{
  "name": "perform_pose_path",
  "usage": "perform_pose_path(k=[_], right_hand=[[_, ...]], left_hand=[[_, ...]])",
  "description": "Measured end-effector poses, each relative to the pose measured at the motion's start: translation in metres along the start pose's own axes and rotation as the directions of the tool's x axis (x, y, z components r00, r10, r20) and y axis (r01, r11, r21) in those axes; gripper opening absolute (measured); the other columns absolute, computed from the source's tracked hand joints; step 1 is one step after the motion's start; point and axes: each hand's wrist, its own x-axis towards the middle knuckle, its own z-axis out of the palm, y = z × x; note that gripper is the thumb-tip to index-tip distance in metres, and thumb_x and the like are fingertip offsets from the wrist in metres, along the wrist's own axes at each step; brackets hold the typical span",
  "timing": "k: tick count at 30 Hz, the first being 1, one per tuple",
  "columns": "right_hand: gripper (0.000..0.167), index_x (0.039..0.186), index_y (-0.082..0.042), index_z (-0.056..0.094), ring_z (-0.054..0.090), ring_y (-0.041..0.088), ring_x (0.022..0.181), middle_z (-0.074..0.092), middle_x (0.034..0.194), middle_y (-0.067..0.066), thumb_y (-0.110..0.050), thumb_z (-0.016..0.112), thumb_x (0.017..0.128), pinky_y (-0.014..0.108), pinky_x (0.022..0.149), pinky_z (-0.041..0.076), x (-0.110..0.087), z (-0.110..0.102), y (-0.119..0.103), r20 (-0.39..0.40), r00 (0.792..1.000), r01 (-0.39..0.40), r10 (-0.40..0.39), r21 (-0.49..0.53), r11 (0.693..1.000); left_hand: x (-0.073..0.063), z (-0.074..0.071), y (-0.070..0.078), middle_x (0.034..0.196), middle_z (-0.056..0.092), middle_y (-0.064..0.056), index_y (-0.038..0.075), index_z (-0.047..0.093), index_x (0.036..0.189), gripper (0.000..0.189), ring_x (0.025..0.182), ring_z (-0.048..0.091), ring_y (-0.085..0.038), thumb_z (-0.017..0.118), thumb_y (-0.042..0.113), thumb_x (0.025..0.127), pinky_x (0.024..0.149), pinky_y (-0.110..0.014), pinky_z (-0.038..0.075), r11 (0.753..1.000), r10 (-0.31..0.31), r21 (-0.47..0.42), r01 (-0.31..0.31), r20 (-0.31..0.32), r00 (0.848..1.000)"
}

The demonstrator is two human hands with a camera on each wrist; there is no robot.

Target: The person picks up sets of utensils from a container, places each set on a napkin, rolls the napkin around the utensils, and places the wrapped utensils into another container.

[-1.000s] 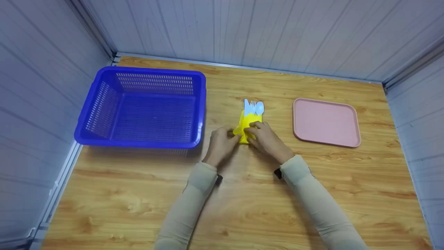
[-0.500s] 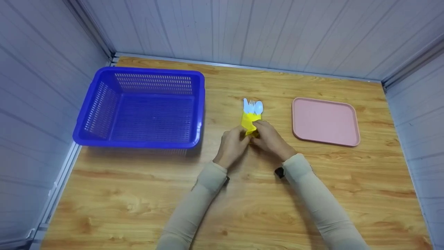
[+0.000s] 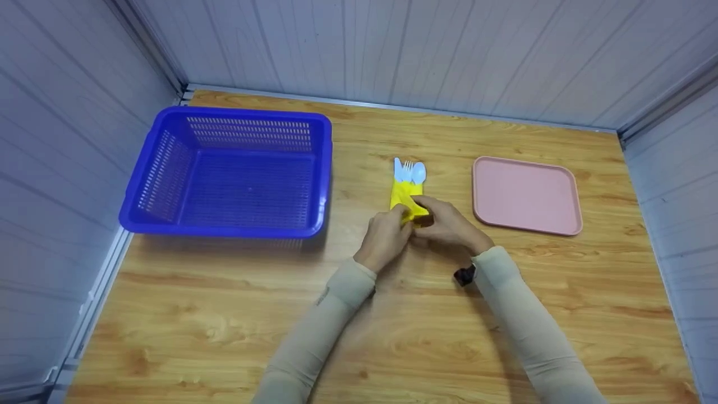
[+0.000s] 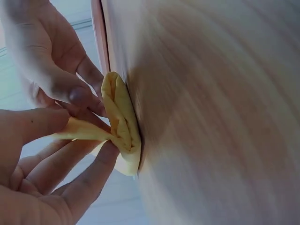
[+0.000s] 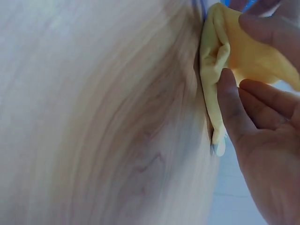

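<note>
Between left hand (image 3: 385,238), pinching its flap, and loose-fingered right hand (image 3: 450,228), lower end of yellow cloth (image 3: 404,193)

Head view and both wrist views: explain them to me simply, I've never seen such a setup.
No machine here: a person works bare-handed. The wide picture comes from a head-worn camera looking down; each close-up comes from one wrist. On the wooden table are a blue basket, a pink tray and, between them, a yellow cloth with a pale knife, fork and spoon sticking out. The left hand pinches the cloth; the right hand touches it.
</note>
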Motion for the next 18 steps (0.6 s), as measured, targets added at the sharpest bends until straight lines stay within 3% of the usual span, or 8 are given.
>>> perform_pose_path(k=[6,12,16,18], right_hand=[[0.068,0.150,-0.004,0.041,0.043,0.027,0.136,0.044,0.152,0.011,-0.018,0.073,0.091,0.046,0.112,0.036,-0.007,-0.002,0.005,-0.019,1.000,-0.012,0.015,0.142,0.990],[0.050,0.139,0.002,0.052,0.053,0.032,0.125,0.055,0.138,0.018,-0.019,0.068,0.097,0.048,0.109,0.038,-0.009,0.003,0.002,-0.135,0.987,-0.048,0.088,0.272,0.961],[0.039,0.127,0.001,0.060,0.062,0.031,0.107,0.064,0.119,0.018,-0.020,0.070,0.095,0.043,0.093,0.050,-0.007,0.007,0.001,-0.231,0.958,-0.121,0.170,0.211,0.970],[0.034,0.121,0.000,0.063,0.063,0.028,0.099,0.066,0.111,0.015,-0.020,0.071,0.095,0.038,0.085,0.053,-0.006,0.010,0.002,-0.267,0.942,-0.160,0.204,0.176,0.971]], left_hand=[[0.000,0.000,0.000,0.110,0.070,-0.016,0.000,0.061,0.130,0.037,0.098,0.067,-0.026,0.064,0.002,0.093,0.084,-0.035,0.056,0.996,0.040,0.073,-0.045,0.071,0.997],[-0.003,0.004,0.000,0.121,0.069,-0.011,0.004,0.063,0.131,0.035,0.106,0.061,-0.027,0.057,-0.002,0.097,0.094,-0.036,0.049,0.982,0.079,0.159,-0.102,0.143,0.986],[-0.006,0.008,0.002,0.132,0.062,-0.011,0.004,0.063,0.133,0.035,0.117,0.055,-0.029,0.059,0.001,0.098,0.101,-0.036,0.042,0.944,0.117,0.281,-0.172,0.200,0.973],[-0.009,0.009,0.003,0.135,0.058,-0.015,0.002,0.061,0.134,0.035,0.123,0.051,-0.031,0.058,0.003,0.099,0.104,-0.038,0.039,0.902,0.148,0.368,-0.226,0.228,0.962]])
